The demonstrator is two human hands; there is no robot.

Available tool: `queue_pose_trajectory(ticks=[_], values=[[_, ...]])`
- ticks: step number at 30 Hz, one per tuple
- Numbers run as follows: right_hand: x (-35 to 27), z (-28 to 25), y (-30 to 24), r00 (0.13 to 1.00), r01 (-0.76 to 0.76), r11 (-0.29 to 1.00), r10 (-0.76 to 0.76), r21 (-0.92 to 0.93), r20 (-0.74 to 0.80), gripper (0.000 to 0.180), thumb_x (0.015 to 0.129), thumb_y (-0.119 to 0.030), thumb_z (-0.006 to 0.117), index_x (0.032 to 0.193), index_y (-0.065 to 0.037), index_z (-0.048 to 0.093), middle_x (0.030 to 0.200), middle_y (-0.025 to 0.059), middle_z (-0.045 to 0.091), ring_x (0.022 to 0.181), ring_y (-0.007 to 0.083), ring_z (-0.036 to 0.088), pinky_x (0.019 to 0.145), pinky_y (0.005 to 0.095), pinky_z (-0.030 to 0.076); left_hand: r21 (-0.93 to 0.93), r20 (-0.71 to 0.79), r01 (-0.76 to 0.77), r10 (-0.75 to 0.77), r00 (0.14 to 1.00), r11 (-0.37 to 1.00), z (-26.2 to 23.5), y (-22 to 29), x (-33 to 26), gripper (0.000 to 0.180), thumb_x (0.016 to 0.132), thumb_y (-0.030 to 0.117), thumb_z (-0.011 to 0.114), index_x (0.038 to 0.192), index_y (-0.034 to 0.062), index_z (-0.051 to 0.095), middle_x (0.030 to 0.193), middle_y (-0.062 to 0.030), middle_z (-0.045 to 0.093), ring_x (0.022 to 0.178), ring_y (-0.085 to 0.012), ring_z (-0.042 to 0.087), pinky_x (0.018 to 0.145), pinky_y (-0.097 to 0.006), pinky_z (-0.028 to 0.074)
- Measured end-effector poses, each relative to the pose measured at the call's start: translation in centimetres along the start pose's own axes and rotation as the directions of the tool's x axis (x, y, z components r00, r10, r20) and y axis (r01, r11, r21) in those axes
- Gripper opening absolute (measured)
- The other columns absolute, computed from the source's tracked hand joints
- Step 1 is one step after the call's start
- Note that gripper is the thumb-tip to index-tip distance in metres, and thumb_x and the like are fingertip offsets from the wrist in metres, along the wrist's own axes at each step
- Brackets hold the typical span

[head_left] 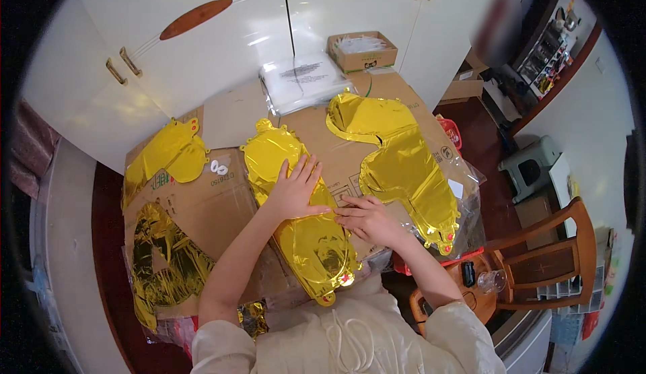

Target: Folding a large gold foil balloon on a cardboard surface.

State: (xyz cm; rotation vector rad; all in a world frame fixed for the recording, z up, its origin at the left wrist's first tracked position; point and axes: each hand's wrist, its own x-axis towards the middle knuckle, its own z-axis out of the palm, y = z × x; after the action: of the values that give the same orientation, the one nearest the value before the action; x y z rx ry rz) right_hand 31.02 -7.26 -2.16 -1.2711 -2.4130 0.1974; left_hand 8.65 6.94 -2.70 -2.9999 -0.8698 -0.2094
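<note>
Head view: left hand [294, 189] laid flat, fingers spread wide, palm pressing down on the upper middle of a gold foil balloon [306, 229], gripping nothing. Right hand [367, 218] just beside it, fingers curled and drawn together at the balloon's right edge, fingertips touching the foil close to the left hand's thumb; hard to tell whether pinching the edge or only resting on it. Balloon lying flat and uninflated on sheets of brown cardboard [215, 206] spread over the desk, running from near the far middle down toward the person's chest, tail end by the cream-coloured top.

To the right, a second, larger gold balloon [397, 162], also flat, partly under clear plastic wrap [468, 192] at its right side. To the left, a smaller gold balloon [168, 155] near the far-left corner of the cardboard, and a crumpled gold one [161, 259] at the near-left edge. Farther back, a stack of clear plastic bags [306, 78] and, just right of it, an open cardboard box [363, 51] with more clear bags inside, both near white cupboard doors [202, 51] with brass handles.

At the lower right, a wooden chair [552, 253] and a small round wooden stool holding a drinking glass [492, 281] and a dark small object, well apart from the hands
</note>
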Motion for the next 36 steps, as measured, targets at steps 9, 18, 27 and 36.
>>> queue_pose_trajectory(ticks=[9, 18, 27, 36], values=[[-0.4, -0.6, 0.1, 0.999, 0.040, 0.999, -0.039, -0.029, 0.016, 0.030, 0.083, -0.018, 0.063, 0.112, -0.016, 0.071, 0.128, -0.0024, 0.064, 0.129, 0.0212, 0.049, 0.105, 0.0409, 0.036, 0.004, -0.002, 0.008, -0.008, 1.000, 1.000, 0.1, -0.1, -0.1, 0.109, 0.076, 0.078, 0.053, 0.146, -0.0018, 0.032, 0.155, -0.0208, 0.027, 0.144, -0.0349, 0.026, 0.112, -0.063, 0.017], [-0.8, -1.3, 0.1, 0.997, 0.068, 0.995, -0.065, -0.066, 0.052, 0.038, 0.079, -0.011, 0.062, 0.116, -0.015, 0.069, 0.129, -0.0009, 0.063, 0.130, 0.0207, 0.049, 0.105, 0.0409, 0.035, 0.020, 0.043, 0.029, -0.030, 0.999, 0.999, -0.1, -0.6, -0.1, 0.110, 0.076, 0.080, 0.050, 0.147, -0.0015, 0.031, 0.156, -0.0208, 0.025, 0.146, -0.0323, 0.022, 0.112, -0.063, 0.016], [0.3, -1.3, -2.2, 1.000, -0.025, 0.999, 0.025, -0.023, -0.009, 0.050, 0.088, -0.038, 0.062, 0.125, -0.006, 0.060, 0.133, 0.0099, 0.058, 0.131, 0.0266, 0.047, 0.109, 0.0455, 0.033, 0.000, -0.001, 0.039, -0.039, 0.999, 0.999, -0.5, -0.4, -0.1, 0.105, 0.079, 0.076, 0.052, 0.146, -0.0028, 0.032, 0.155, -0.0210, 0.027, 0.145, -0.0323, 0.024, 0.112, -0.062, 0.016], [0.9, 0.1, -3.7, 0.999, -0.029, 0.999, 0.029, -0.016, 0.028, 0.060, 0.092, -0.044, 0.057, 0.134, -0.002, 0.051, 0.143, 0.0159, 0.046, 0.136, 0.0307, 0.039, 0.116, 0.0484, 0.025, -0.055, -0.067, 0.221, -0.224, 0.972, 0.974, -1.6, -2.8, -1.7, 0.060, 0.097, 0.040, 0.048, 0.143, 0.0027, 0.039, 0.152, -0.0133, 0.035, 0.143, -0.0287, 0.030, 0.114, -0.055, 0.021]])
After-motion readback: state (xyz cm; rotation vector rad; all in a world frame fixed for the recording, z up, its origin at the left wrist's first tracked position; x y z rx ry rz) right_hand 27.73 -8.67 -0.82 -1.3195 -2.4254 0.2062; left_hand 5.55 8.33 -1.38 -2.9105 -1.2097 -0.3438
